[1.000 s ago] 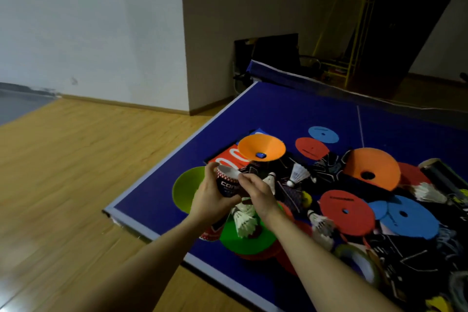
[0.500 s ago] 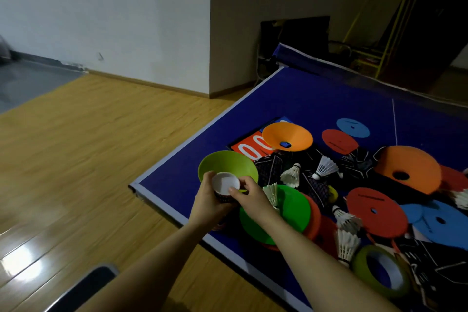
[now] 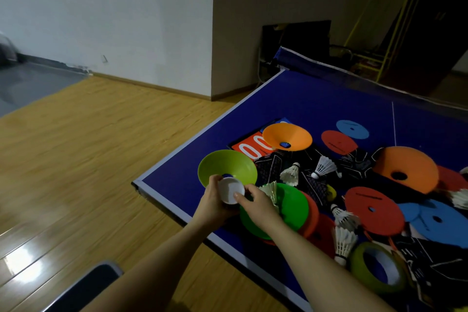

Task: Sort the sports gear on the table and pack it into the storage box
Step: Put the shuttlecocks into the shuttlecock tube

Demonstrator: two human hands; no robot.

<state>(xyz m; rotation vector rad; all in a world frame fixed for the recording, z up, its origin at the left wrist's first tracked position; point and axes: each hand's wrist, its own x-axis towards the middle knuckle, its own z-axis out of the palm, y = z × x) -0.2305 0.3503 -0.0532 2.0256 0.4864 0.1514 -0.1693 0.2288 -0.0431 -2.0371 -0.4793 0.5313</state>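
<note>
My left hand [image 3: 215, 208] grips a dark shuttlecock tube, mostly hidden behind the hand, over the table's near-left corner. Its white cap [image 3: 230, 191] faces me. My right hand [image 3: 258, 206] pinches the cap's edge with the thumb on top. A white shuttlecock [image 3: 271, 191] lies right against the right hand's fingers; whether they hold it I cannot tell. Below the hands are a lime cone [image 3: 228, 163] and a green cone [image 3: 293, 208]. No storage box shows.
On the blue table [image 3: 316, 99] lie orange cones [image 3: 287, 135], a red scoreboard [image 3: 249, 149], red discs [image 3: 374, 213] and blue discs [image 3: 438, 225], loose shuttlecocks [image 3: 324, 166], black netting [image 3: 268, 167] and a green tape roll [image 3: 377, 266]. A dark, pale-rimmed object [image 3: 83, 286] stands on the floor.
The white cap was tilted above the tube's mouth a second ago and now sits flat on it. Both hands have drawn nearer to the table's corner, and my view has swung left.
</note>
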